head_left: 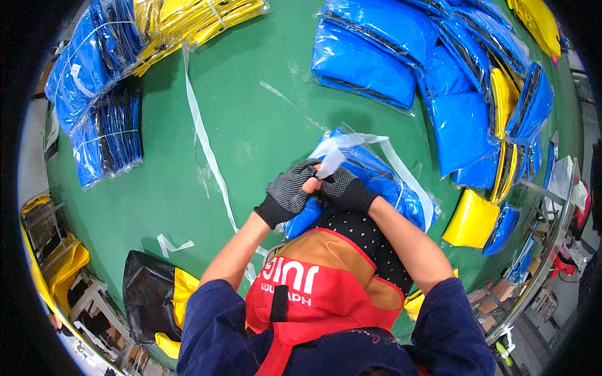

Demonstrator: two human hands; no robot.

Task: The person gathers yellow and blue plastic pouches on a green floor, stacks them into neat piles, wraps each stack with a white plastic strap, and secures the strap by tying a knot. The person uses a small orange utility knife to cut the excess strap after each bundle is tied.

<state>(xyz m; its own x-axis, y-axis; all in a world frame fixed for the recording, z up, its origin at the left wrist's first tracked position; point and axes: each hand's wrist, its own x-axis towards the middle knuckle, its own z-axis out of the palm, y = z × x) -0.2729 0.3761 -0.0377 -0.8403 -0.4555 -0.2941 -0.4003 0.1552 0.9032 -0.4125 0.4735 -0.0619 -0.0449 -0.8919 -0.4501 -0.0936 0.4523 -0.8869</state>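
Both my hands wear dark dotted gloves with bare fingertips and meet in front of my body. My left hand and my right hand are closed around a white plastic strap, thumbs close together. From there the strap loops up and runs down to the right over a bundle of blue, clear-wrapped packages. The bundle lies on the green surface just beyond and below my hands, partly hidden by them and my forearms. Whether the strap is knotted between my fingers is hidden.
Blue wrapped packages pile up at far right, with yellow ones nearby. Tied blue bundles and yellow bundles lie at far left. A long white strap stretches along the green surface. A black-and-yellow item sits near left.
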